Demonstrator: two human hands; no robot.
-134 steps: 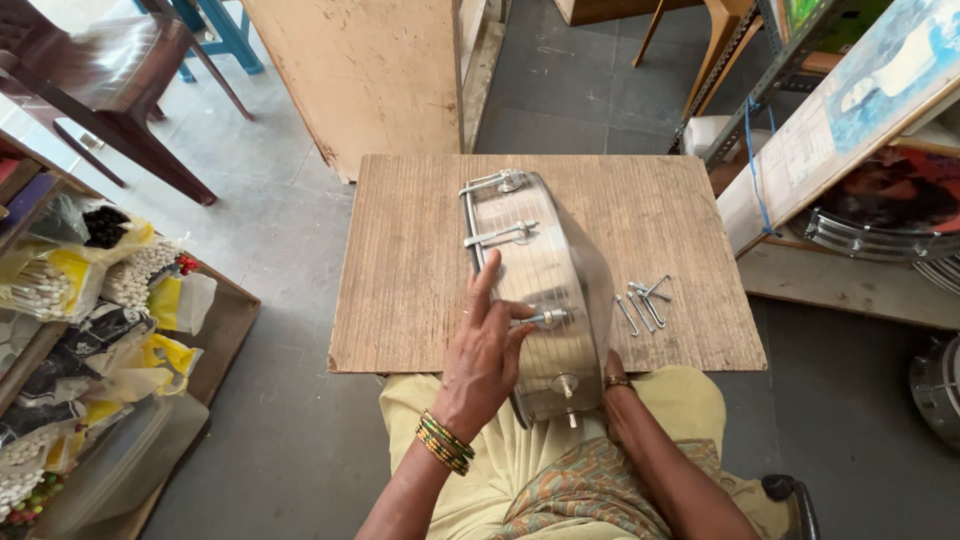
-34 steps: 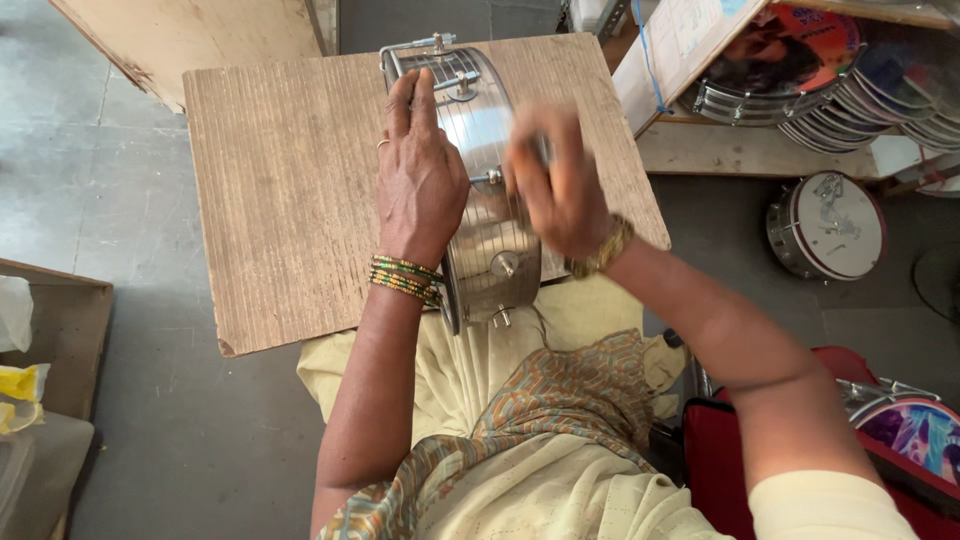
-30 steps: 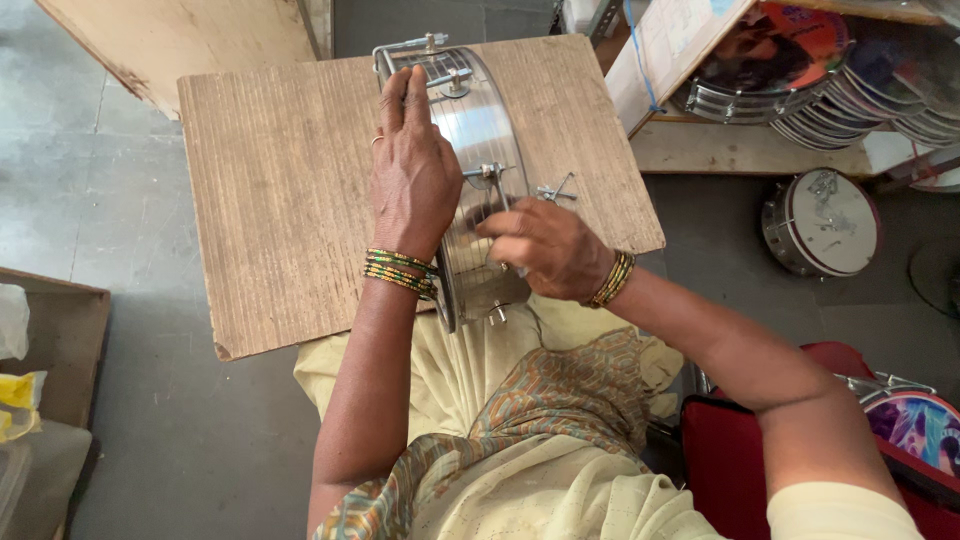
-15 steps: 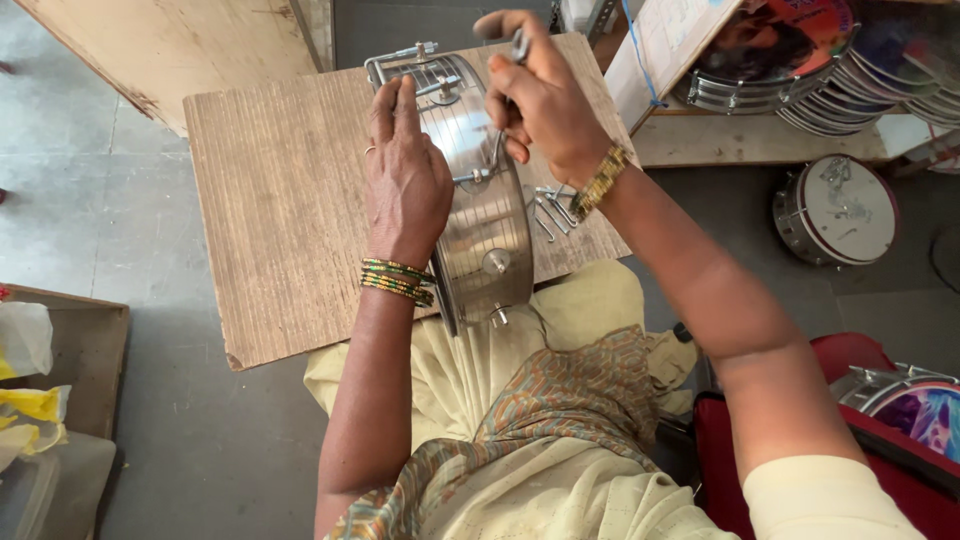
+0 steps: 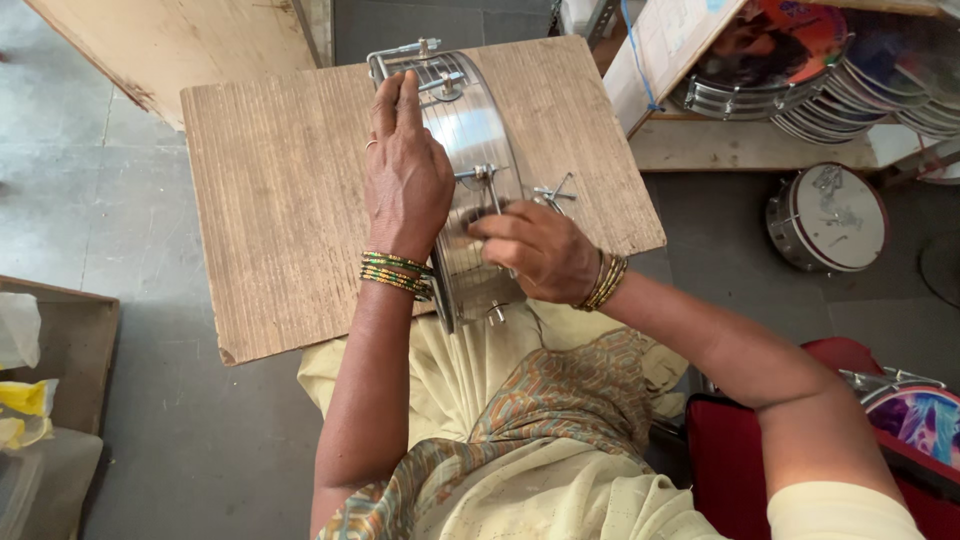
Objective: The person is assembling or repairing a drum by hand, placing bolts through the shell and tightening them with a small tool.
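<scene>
- Presently, the left hand presses flat, steadying the steel drum shell on the wooden board.
- The right hand pinches a tension rod, apparently fitting it; tightening likely needs a firm twist.

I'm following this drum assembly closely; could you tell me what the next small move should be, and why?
Probably turn the rod with the right hand: its fingertips pinch at the drum shell just below that rod's bracket, while the left hand lies flat on the drum, steadying it.
</scene>
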